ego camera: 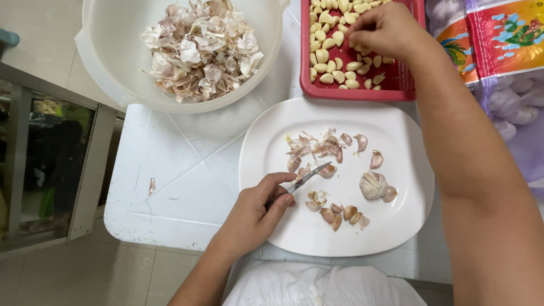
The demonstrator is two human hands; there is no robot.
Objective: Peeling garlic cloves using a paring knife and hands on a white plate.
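garlic on the plate, knife in our left grip

our left hand [255, 212] is clenched around a small knife [303, 180], its thin metal blade lying flat over the smooth white plate [396, 226]. the plate is squarish with rounded corners and carries unpeeled cloves [340, 215] with pinkish, papery skins, loose flakes of skin [309, 147] near the top, and a lumpy part of a garlic bulb [373, 185] to the right of the blade tip.

our right hand [388, 28] reaches into the red mesh basket [362, 92], fingertips pinched among the peeled cloves [331, 56]; whether the grip holds one we cannot tell. those cloves are pale yellow, glossy and plump.

the round white plastic bowl [113, 68] at upper left is heaped with dry, crinkled garlic skins [201, 48]. all three containers sit on a scratched white surface [170, 181], where one stray clove [151, 186] lies apart. at right a woven printed bag [498, 39] and a net sack of whole bulbs [518, 107] crowd the edge, partly behind our right forearm.
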